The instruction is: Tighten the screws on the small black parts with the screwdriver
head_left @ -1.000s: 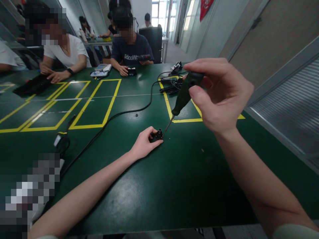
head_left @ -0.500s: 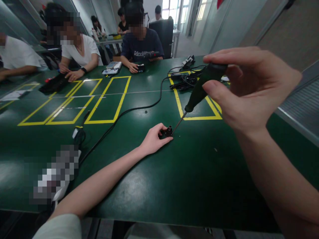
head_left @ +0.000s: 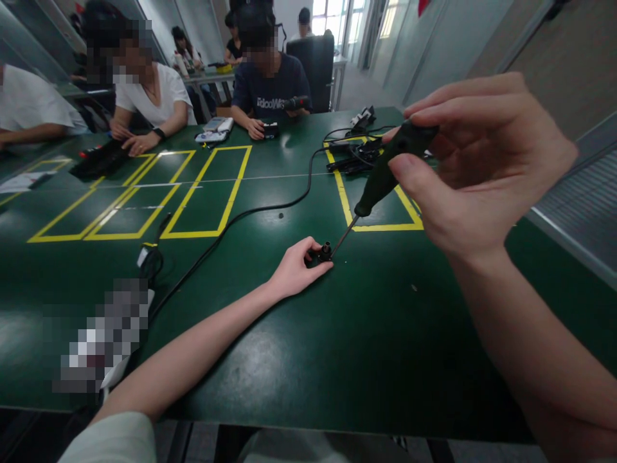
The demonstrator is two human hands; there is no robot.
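Observation:
Between the thumb and fingers of my left hand (head_left: 299, 267) is a small black part (head_left: 326, 251) with a short round stub pointing up, held against the green table (head_left: 328, 360). My right hand (head_left: 475, 161) is closed on the dark green handle of a screwdriver (head_left: 378, 183), thumb and fingers around its upper end. The screwdriver slants down to the left, and its thin metal shaft meets the right side of the black part. The exact spot under the tip is too small to make out.
A black cable (head_left: 260, 209) crosses the table toward a heap of black parts (head_left: 359, 154) at the far right. A pixelated pale object (head_left: 103, 341) lies near my left forearm. Yellow tape rectangles (head_left: 219, 228) mark the table. Co-workers sit opposite, one in a dark shirt (head_left: 270, 90).
The fingers of my right hand have shifted around the top of the screwdriver handle. The left hand and the black part stay in place; the whole view has moved slightly.

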